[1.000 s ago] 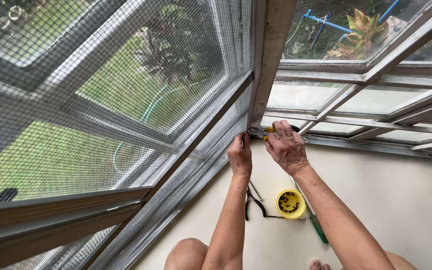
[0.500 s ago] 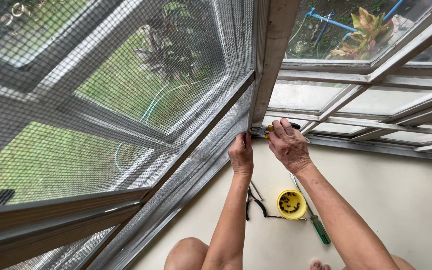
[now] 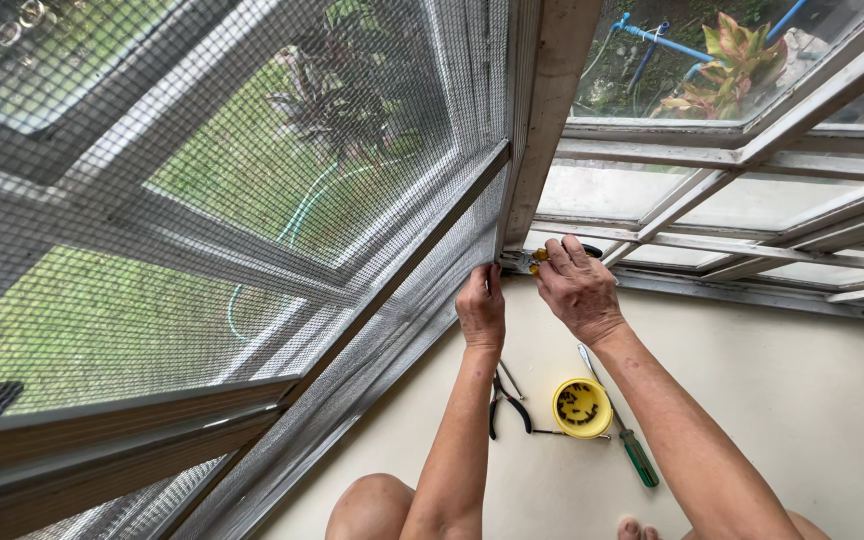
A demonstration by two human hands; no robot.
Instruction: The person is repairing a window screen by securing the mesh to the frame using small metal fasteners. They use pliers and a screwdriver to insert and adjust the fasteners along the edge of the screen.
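My left hand (image 3: 480, 308) presses, fingers curled, against the grey wire mesh screen (image 3: 252, 200) at the foot of the weathered wooden corner post (image 3: 552, 110). My right hand (image 3: 577, 288) is closed around a small tool with a yellow and black handle (image 3: 537, 257), held to the post's base just beside the left. Below on the cream floor (image 3: 802, 400) lie black-handled pliers (image 3: 504, 400), a round yellow tub of small dark pieces (image 3: 582, 408) and a green-handled screwdriver (image 3: 622, 435).

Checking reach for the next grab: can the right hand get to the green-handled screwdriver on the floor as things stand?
Probably yes, once freed. The right hand grips a yellow-handled tool at the frame corner. The screwdriver lies in the open beneath that forearm, beside the yellow cup, nothing covering it.
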